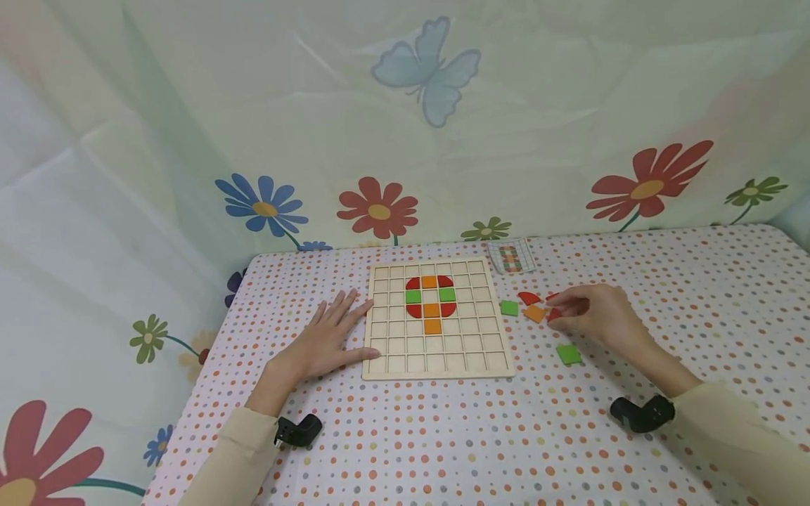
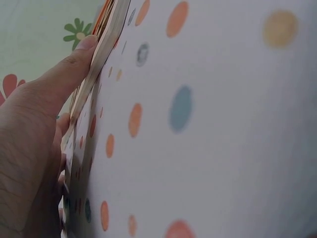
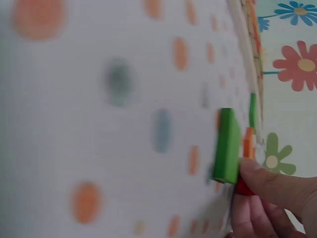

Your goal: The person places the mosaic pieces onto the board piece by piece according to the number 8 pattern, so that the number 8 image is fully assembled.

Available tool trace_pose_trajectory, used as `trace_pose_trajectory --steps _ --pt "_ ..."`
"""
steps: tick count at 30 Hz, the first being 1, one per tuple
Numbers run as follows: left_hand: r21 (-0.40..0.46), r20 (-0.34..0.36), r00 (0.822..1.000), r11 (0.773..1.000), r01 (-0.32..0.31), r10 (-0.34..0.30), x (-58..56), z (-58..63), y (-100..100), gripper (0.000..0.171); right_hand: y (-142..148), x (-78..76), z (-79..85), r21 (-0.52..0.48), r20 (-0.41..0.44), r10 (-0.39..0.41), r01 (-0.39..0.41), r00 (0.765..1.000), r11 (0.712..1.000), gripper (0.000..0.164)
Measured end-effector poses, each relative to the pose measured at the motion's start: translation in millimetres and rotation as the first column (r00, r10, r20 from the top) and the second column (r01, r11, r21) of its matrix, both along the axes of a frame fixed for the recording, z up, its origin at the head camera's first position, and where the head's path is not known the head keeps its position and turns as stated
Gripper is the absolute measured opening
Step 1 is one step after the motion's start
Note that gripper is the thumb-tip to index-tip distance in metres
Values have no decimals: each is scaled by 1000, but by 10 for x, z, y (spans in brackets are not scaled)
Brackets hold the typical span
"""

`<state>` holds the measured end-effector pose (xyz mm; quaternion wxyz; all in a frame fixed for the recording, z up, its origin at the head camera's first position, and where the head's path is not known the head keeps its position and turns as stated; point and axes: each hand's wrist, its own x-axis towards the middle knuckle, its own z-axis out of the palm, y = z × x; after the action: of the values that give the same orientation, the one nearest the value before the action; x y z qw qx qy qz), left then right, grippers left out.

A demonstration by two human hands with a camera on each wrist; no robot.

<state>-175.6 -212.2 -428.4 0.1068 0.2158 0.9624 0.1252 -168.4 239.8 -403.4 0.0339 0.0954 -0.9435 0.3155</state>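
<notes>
A wooden grid board (image 1: pixel 395 364) lies on the table, with orange squares (image 1: pixel 433 326), green squares (image 1: pixel 446 294) and red quarter-circle tiles (image 1: pixel 414 310) set in its cells. My left hand (image 1: pixel 325 337) is spread at the board's left side, its thumb on the edge. To the right of the board, my right hand (image 1: pixel 598 316) has its thumb and fingers curled at a red tile (image 3: pixel 242 187), pinching it; the fingers partly hide it. Around that hand lie another red quarter-circle (image 1: pixel 529 299), an orange tile (image 1: pixel 534 313) and two green tiles (image 1: pixel 569 354).
A small pattern card (image 1: pixel 511 257) with a coloured grid lies behind the board's right corner. A dotted cloth (image 1: pixel 405 450) covers the table. At the back hangs a flowered curtain (image 1: pixel 525 154). Each wrist carries a black camera (image 1: pixel 642 413).
</notes>
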Motion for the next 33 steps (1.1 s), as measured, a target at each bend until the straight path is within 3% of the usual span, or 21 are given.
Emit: trace_pose_trajectory --steps 6,10,16,22,28,33 --pt "-7 4 1000 1000 -2 3 -17 -3 -16 96 -60 71 -35 -36 -105 -13 9 994 999 28" --pt "-11 1 1000 1000 -6 7 -30 -1 -21 96 -159 63 29 -48 -158 32 -40 987 998 28" --pt "-12 5 1000 1000 -7 7 -24 4 -18 96 -445 23 122 -134 -96 107 -119 990 984 25" --pt "-11 -5 1000 1000 -7 7 -11 13 -4 95 -790 -20 141 -152 -116 197 -214 973 965 25" --pt "-4 -4 1000 1000 -2 2 -7 8 0 95 -1042 -83 77 -192 -64 273 -280 960 940 21" --pt "-11 -7 1000 1000 -1 1 -9 -2 7 95 -1194 -117 11 -180 -18 292 -290 956 940 16"
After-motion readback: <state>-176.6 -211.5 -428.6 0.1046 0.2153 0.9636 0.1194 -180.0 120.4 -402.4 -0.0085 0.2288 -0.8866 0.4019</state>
